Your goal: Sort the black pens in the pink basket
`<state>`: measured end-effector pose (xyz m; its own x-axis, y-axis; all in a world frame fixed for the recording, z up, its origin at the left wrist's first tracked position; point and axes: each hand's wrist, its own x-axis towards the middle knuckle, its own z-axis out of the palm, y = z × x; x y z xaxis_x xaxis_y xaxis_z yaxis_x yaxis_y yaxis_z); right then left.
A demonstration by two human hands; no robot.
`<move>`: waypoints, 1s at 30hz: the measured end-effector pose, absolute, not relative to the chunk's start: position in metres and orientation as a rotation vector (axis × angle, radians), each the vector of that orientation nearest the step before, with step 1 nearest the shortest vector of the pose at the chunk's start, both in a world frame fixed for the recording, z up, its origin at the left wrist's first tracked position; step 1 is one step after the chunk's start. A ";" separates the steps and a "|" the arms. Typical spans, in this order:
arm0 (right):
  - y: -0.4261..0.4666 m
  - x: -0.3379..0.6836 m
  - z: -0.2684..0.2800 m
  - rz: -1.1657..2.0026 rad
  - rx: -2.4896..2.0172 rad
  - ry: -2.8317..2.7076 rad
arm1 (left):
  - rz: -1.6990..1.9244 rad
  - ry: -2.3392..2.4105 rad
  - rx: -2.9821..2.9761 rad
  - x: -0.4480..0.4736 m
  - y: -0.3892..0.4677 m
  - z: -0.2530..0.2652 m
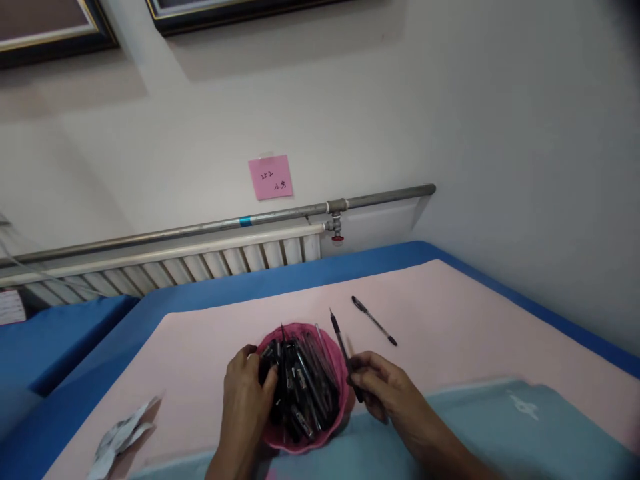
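Pen (343,347): black, slim, tip up and tilted away, pinched low on its barrel by the right hand (380,387), fingers closed round it, just right of the bowl. Bowl (320,437): pink, round, crammed with dark pens, on a pink cloth (450,320). Left hand (247,393): palm down, fingers curled over the bowl's left rim, touching the pens inside. Second pen (374,321): lying loose on the cloth, beyond the right hand. Crumpled paper (120,437): far left.

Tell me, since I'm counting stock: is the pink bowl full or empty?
Full. The pink bowl is heaped with dark pens up past its rim; the left hand reaches into them.
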<state>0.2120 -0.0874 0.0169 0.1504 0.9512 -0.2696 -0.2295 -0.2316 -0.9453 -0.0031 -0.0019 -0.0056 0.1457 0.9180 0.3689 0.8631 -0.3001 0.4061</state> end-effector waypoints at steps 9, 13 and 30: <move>-0.087 0.211 0.017 1.342 -1.297 -0.788 | 0.779 1.777 2.349 -0.004 0.000 -0.010; -0.088 0.212 0.017 1.330 -1.303 -0.806 | 0.754 1.772 2.343 -0.004 0.000 -0.012; -0.087 0.213 0.018 1.316 -1.341 -0.830 | 0.944 1.584 1.861 -0.014 0.006 -0.002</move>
<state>0.2127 -0.0870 0.0182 0.1593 0.9538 -0.2549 -0.1809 -0.2256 -0.9573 -0.0136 0.0063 -0.0024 0.0753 0.9815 0.1760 0.6220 -0.1842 0.7611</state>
